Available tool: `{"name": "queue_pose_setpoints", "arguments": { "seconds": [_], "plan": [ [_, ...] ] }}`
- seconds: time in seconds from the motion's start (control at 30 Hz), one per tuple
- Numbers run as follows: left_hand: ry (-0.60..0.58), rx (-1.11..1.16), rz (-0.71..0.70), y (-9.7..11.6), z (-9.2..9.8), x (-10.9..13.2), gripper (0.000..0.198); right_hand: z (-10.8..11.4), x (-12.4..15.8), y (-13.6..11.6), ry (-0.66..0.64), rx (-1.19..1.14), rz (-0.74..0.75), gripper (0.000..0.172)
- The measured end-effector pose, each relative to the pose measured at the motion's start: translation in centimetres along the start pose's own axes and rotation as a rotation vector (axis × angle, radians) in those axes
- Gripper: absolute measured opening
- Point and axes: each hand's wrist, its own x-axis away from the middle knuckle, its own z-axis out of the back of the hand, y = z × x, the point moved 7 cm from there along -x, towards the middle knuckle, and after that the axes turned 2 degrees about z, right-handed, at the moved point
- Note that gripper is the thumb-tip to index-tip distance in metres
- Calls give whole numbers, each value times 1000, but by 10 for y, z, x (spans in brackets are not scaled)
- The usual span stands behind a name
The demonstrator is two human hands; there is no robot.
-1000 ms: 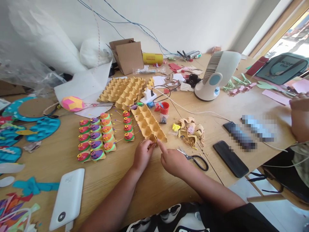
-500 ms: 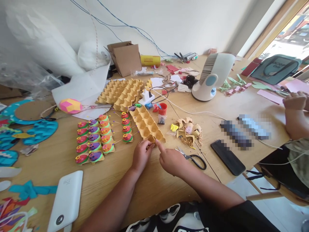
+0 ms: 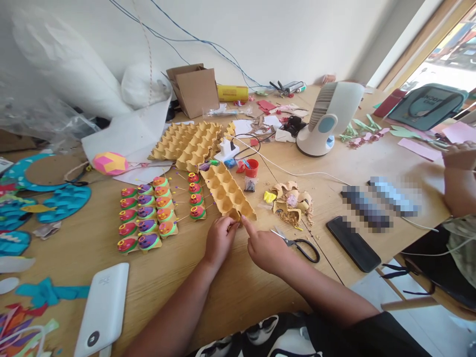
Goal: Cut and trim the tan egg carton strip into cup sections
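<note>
A yellow egg-carton strip (image 3: 226,191) with two rows of cups lies on the wooden table, its near end between my hands. My left hand (image 3: 220,238) pinches the near left edge of the strip, fingers closed on it. My right hand (image 3: 266,248) rests at the near right corner, its index finger stretched against the carton and the other fingers curled. Black-handled scissors (image 3: 303,248) lie just right of my right hand. To the left stand rows of painted cups (image 3: 147,213) in red, purple and orange, and a shorter red row (image 3: 195,196).
Larger egg trays (image 3: 189,141) lie behind the strip. Further right are a red cup (image 3: 252,168), carton scraps (image 3: 292,201), a white fan (image 3: 329,119) and a black phone (image 3: 352,244). A white power bank (image 3: 102,310) lies near left. Another person's arm (image 3: 459,183) is at the right edge.
The view has shifted very slightly. Both hands remain at the near end of the strip, with no other clear movement.
</note>
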Motion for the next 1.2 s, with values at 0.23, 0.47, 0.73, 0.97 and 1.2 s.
{"name": "queue_pose_setpoints", "arguments": {
  "seconds": [0.23,0.47,0.73,0.97,1.2],
  "plan": [
    [0,1,15,-3,0,0,17,-2,10,0,-42,18,4,66],
    [0,-11,7,-3,0,0,22,-8,4,-1,-14,39,-22,71],
    [-3,20,9,-5,-1,-1,19,-11,3,-1,-25,60,-10,71],
    [-5,11,-5,-4,-1,0,19,-10,4,0,26,22,-14,69],
    [-7,19,20,-6,-2,-1,15,-13,14,-1,-22,57,-6,68]
  ]
}}
